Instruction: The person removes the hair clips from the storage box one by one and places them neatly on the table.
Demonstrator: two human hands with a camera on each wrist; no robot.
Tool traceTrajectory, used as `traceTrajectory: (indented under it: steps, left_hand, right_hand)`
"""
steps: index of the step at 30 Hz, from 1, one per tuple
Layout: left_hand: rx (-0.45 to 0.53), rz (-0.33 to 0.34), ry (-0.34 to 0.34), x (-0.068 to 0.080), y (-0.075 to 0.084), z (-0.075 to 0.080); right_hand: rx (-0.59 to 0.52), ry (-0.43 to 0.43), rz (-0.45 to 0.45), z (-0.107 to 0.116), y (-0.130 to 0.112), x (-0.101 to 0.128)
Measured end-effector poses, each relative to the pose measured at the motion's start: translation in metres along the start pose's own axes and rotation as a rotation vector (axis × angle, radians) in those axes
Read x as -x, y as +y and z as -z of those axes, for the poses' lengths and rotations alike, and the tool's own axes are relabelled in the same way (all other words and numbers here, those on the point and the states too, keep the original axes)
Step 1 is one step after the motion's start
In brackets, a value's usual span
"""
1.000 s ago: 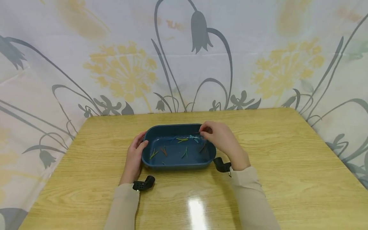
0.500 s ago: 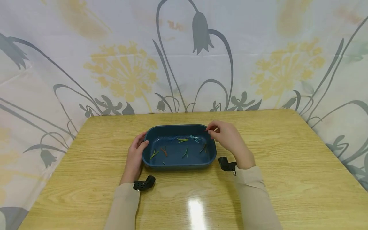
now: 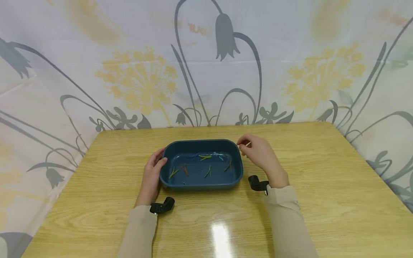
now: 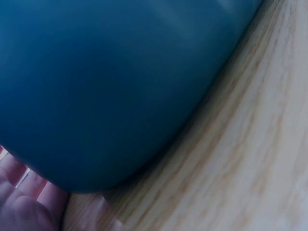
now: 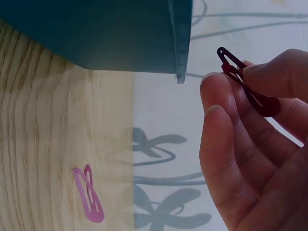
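My left hand (image 3: 152, 172) grips the left end of a dark blue plastic box (image 3: 200, 186), thumb at the rim and fingers along the outside. In the left wrist view those fingers (image 4: 29, 207) show beneath the box wall (image 4: 110, 86). Just outside the box's back right corner, my right hand (image 3: 258, 151) pinches a dark red snap hair clip (image 5: 237, 73) between thumb and fingers. Its two ends stand apart, so the clip is snapped open. A pink hair clip (image 5: 88, 195) lies on the table below that hand in the right wrist view.
Several thin hair clips lie spread inside the box, among them a yellow one (image 3: 204, 157), a light blue one (image 3: 218, 155) and a red one (image 3: 184, 170). The wooden table (image 3: 322, 193) ends at a flower-patterned curtain (image 3: 277, 71).
My right hand has moved right with the dark red hair clip, from over the box's back right corner to just outside its rim. The left hand keeps its grip in place.
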State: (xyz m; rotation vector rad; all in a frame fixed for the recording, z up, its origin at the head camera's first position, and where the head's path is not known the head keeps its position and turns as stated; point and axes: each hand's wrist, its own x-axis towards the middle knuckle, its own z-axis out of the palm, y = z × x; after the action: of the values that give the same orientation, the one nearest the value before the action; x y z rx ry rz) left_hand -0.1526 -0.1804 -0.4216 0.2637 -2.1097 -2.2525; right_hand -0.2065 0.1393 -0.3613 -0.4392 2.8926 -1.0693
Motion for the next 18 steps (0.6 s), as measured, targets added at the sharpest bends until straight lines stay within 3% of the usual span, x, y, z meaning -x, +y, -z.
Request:
traceTrajectory:
  steps: [6, 18]
  left_hand:
    - [-0.015, -0.026, 0.01, -0.009, -0.016, 0.004]
    - [0.004, -0.03, 0.011, -0.008, -0.017, 0.003]
  right_hand:
    - [-0.015, 0.005, -0.015, 0.003, 0.006, 0.001]
    - [-0.102, 0.036, -0.032, 0.006, 0.026, 0.001]
